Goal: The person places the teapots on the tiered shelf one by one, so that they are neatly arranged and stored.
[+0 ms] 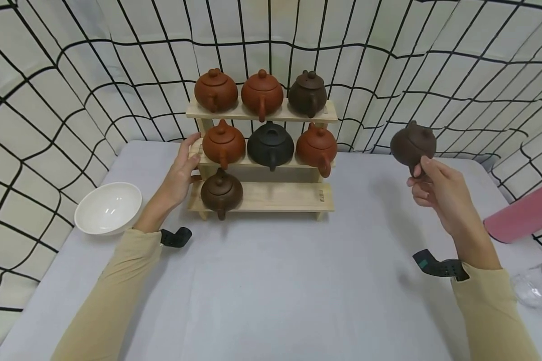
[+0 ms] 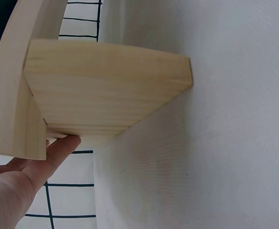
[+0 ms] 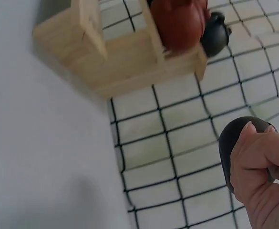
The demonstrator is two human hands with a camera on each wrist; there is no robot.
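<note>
A dark brown teapot is held in the air by its handle in my right hand, to the right of a three-tier wooden stand. In the right wrist view the fingers partly cover this teapot. My left hand grips the left end of the stand's middle shelf; in the left wrist view its fingers reach against the wood. A brown teapot sits at the left of the bottom shelf. Orange-red teapots flank a black teapot on the middle shelf.
On the top shelf stand two reddish teapots and a dark one. A white bowl lies at the left, a pink cylinder and clear glass at the right. Black netting encloses the white table.
</note>
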